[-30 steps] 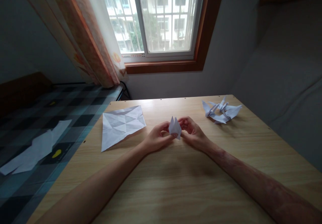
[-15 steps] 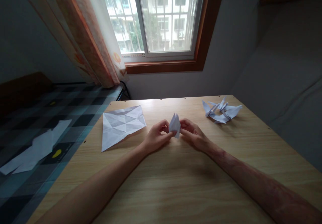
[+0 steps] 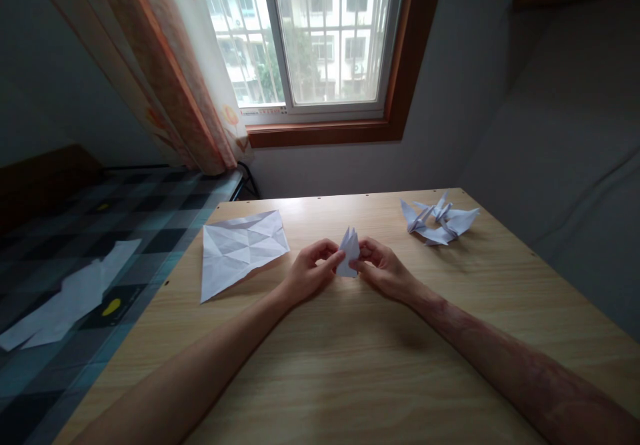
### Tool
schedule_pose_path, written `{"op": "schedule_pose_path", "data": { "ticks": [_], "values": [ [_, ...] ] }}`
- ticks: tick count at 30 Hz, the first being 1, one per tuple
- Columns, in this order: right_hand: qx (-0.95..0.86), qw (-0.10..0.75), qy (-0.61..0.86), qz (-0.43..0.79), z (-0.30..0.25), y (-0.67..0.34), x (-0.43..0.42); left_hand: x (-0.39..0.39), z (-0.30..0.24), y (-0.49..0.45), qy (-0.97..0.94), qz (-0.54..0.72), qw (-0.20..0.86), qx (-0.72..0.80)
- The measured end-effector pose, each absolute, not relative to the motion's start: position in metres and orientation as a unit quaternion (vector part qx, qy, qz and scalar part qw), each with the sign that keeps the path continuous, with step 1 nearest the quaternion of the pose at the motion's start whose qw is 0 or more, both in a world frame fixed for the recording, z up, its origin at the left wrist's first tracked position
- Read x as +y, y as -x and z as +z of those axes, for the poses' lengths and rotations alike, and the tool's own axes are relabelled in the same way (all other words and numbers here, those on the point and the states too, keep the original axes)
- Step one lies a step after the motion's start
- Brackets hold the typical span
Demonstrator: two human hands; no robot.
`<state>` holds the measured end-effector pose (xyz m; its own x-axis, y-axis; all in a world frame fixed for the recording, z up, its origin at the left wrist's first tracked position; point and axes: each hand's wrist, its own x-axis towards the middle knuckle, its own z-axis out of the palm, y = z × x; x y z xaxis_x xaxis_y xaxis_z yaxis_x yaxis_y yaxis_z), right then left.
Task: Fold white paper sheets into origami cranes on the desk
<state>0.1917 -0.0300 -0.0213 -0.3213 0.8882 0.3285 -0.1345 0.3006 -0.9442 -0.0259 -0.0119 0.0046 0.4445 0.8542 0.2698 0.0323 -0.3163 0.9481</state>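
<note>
A small folded white paper piece (image 3: 348, 252) with two upward points stands between my hands near the middle of the wooden table (image 3: 350, 365). My left hand (image 3: 307, 273) pinches its left side with curled fingers. On the paper's right side, my right hand (image 3: 383, 268) is closed around its edge. Both forearms stretch across the table toward it.
A creased, unfolded white sheet (image 3: 240, 248) lies at the table's left. Finished white paper cranes (image 3: 440, 222) sit at the far right corner. To the left is a checked bed cover (image 3: 75, 265) with white paper scraps (image 3: 65, 298). A window and curtain are behind.
The folded paper has shifted slightly in my fingers, turning and dropping a little lower. Both hands stay in nearly the same place.
</note>
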Motion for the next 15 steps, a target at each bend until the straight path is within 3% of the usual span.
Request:
{"op": "schedule_pose_path", "data": {
  "ticks": [15],
  "values": [
    [-0.629, 0.546, 0.325, 0.448, -0.0209, -0.1918, -0.0327, -0.0108, 0.0007, 0.0283, -0.701, 0.407, 0.491, 0.319]
  ]
}}
